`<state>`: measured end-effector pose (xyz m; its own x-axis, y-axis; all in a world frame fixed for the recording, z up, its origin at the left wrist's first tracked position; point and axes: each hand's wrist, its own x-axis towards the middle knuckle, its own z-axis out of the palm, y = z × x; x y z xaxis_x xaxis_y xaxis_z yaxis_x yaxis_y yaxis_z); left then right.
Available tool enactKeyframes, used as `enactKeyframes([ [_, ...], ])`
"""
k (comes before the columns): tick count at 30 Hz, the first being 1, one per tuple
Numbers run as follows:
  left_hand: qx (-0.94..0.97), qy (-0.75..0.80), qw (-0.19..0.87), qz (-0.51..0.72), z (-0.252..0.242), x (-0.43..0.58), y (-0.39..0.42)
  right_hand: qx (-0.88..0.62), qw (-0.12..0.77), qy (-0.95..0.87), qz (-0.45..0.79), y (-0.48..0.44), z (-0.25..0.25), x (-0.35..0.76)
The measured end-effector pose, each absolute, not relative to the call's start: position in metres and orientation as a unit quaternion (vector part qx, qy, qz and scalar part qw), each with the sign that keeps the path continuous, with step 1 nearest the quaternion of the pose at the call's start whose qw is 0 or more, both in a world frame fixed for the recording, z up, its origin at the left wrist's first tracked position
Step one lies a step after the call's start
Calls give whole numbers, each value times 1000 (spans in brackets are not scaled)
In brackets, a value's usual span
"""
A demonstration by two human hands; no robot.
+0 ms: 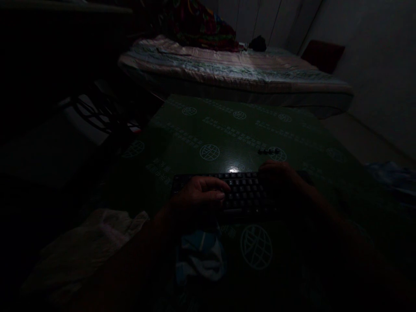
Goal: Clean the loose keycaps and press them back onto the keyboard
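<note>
A black keyboard [245, 190] lies on a green table [234, 138] printed with white globes and lettering. My left hand [198, 193] rests over the keyboard's left part, its thumb and a finger stretched across the keys. Over the right part is my right hand [279, 173], with its fingers curled in; deep shadow hides whatever they hold. Just beyond that hand, several small dark pieces [269, 151] sit in a row on the table. A blue and white cloth [201, 255] lies in front of the keyboard, below my left hand.
A pale crumpled cloth [97, 242] is at the near left. Past the table's far edge stands a bed with a striped cover [234, 65] and a colourful bundle [204, 26]. A dark spoked wheel [91, 112] shows at left. The room is very dim.
</note>
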<state>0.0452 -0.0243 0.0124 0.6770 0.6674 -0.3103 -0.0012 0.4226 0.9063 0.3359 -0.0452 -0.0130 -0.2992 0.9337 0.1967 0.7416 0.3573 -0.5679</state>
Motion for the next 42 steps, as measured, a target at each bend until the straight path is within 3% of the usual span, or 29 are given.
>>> enactKeyframes([
  [7,493,344,770,213,12,44,-24,-529,222,-797,188,-44,-10,338],
  [24,493,342,772,211,13,45,-24,-555,210,-805,-23,-71,-33,321],
  [35,498,336,773,202,12,43,-22,-582,283,-761,46,-74,-33,324],
  [42,499,330,775,205,13,44,-22,-578,267,-770,40,-73,-38,325],
])
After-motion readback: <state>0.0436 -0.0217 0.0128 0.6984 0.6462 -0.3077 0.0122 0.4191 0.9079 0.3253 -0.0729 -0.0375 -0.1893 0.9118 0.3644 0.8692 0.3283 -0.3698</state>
